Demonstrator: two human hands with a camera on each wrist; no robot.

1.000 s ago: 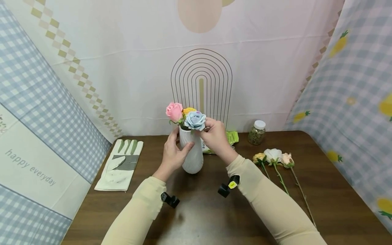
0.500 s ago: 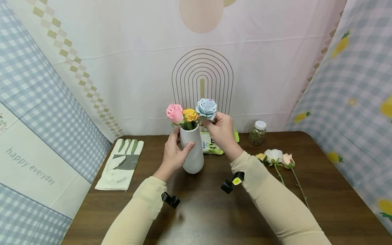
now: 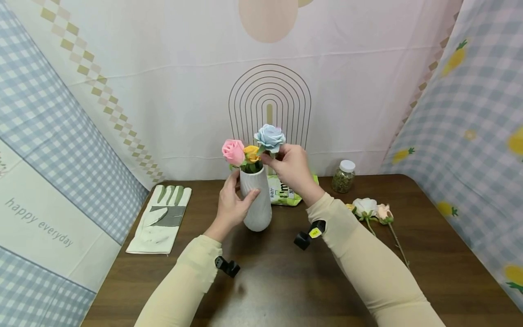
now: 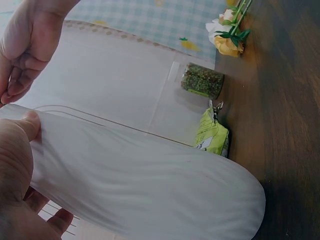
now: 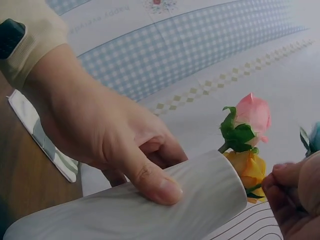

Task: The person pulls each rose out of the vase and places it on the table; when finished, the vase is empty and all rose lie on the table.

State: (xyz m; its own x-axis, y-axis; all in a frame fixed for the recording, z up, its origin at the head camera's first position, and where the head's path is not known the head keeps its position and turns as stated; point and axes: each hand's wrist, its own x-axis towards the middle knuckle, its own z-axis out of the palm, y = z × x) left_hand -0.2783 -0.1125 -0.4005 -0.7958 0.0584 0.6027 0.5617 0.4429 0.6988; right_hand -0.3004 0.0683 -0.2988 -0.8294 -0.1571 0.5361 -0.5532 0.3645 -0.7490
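Note:
A white ribbed vase (image 3: 258,204) stands upright on the table, and my left hand (image 3: 232,205) grips it near the top with the thumb across its front. In its mouth sit a pink rose (image 3: 234,152) and a yellow rose (image 3: 251,153), leaning together. My right hand (image 3: 292,169) pinches a light blue rose (image 3: 269,137) just under its bloom, above the right side of the vase's rim. Most of the blue rose's stem is hidden. The right wrist view shows the fingertips (image 5: 285,172) close beside the yellow rose.
Behind the vase lies a green packet (image 3: 282,193). A white-lidded jar (image 3: 344,177) stands at the back right. Yellow, white and peach roses (image 3: 365,207) lie under and beside the right forearm. A work glove (image 3: 159,220) lies flat at the left. Printed cloths (image 3: 184,113) surround the table.
My right hand has lifted the blue rose from low at the vase's mouth, first rightward, then higher and slightly back left. My left hand has stayed on the vase.

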